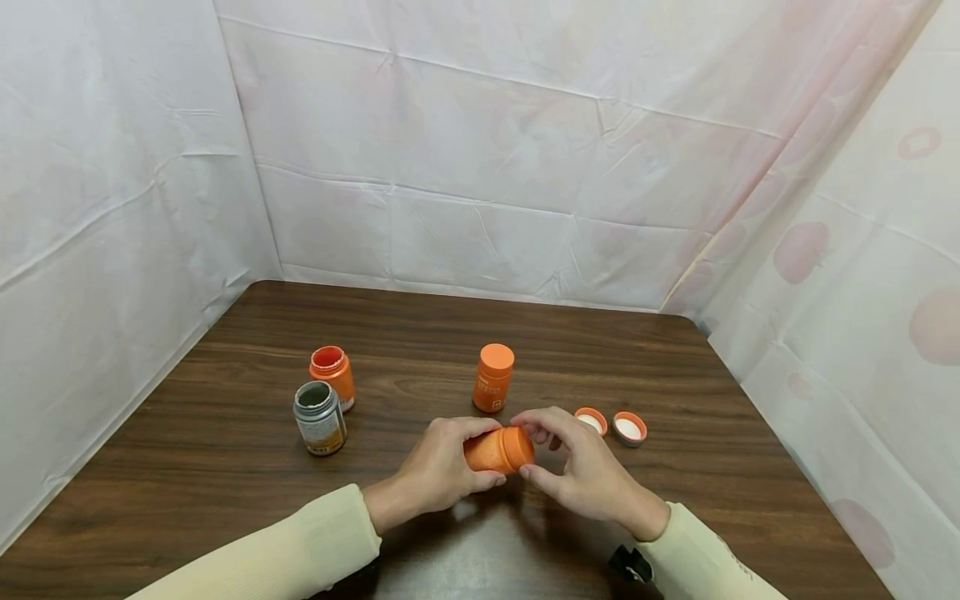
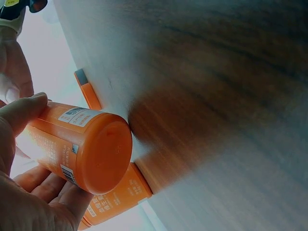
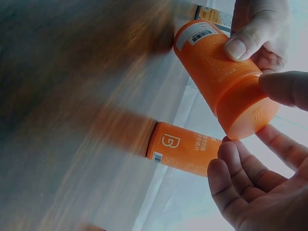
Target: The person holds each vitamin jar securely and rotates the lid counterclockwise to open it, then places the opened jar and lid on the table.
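An orange pill bottle [image 1: 486, 452] lies tilted on its side above the table, gripped around its body by my left hand [image 1: 438, 467]. Its orange cap [image 1: 519, 448] points to the right. My right hand [image 1: 585, 468] pinches the rim of that cap between thumb and fingertips, as the right wrist view shows on the cap [image 3: 248, 110]. The bottle's round base [image 2: 107, 156] faces the left wrist camera. Just beyond the hands, a second orange bottle [image 1: 492, 379] stands upright with its cap on.
At left stand an open orange bottle [image 1: 341, 379] and an open grey bottle [image 1: 321, 423], both without caps. Two loose caps, one orange-rimmed [image 1: 591, 414] and another beside it [image 1: 630, 428], lie inside-up at right. White curtains [image 1: 480, 167] surround the dark wooden table [image 1: 405, 333].
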The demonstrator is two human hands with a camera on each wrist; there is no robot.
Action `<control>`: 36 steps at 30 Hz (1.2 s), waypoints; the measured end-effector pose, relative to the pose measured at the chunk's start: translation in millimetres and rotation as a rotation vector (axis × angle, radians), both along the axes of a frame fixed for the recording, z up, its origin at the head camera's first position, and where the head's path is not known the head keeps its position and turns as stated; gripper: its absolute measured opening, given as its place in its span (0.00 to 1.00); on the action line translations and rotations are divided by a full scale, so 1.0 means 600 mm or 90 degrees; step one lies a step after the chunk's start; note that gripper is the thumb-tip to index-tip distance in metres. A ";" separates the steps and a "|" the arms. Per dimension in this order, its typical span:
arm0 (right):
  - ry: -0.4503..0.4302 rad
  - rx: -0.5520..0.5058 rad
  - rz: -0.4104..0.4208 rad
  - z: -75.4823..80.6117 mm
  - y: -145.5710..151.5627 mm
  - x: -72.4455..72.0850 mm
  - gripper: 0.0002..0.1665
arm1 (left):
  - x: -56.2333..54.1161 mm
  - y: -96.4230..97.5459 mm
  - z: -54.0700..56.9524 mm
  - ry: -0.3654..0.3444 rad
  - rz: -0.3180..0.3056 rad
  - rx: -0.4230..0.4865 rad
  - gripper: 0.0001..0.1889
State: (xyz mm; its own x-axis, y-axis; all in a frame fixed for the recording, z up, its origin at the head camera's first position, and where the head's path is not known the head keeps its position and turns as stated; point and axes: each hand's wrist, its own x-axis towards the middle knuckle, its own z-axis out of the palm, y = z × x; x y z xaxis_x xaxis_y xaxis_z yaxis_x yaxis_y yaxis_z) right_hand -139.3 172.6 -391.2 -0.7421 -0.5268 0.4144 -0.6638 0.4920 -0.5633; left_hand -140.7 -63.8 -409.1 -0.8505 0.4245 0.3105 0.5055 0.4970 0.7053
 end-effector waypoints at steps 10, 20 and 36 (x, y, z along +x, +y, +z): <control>0.016 -0.022 0.041 -0.001 0.001 -0.002 0.37 | 0.000 0.000 -0.001 0.010 -0.004 0.005 0.27; 0.024 -0.025 0.055 0.000 0.000 -0.001 0.40 | 0.000 0.000 -0.001 0.003 -0.004 0.008 0.27; -0.012 -0.011 -0.045 -0.005 -0.006 0.001 0.25 | 0.000 0.001 -0.002 0.001 0.000 0.013 0.25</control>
State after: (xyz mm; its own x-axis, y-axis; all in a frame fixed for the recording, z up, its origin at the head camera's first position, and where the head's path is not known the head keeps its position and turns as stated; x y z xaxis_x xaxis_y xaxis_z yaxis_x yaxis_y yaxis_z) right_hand -138.5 168.9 -394.0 -0.7852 -0.4656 0.4083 -0.6166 0.5272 -0.5847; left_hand -140.8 -63.4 -410.1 -0.8502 0.4180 0.3202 0.5063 0.4823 0.7148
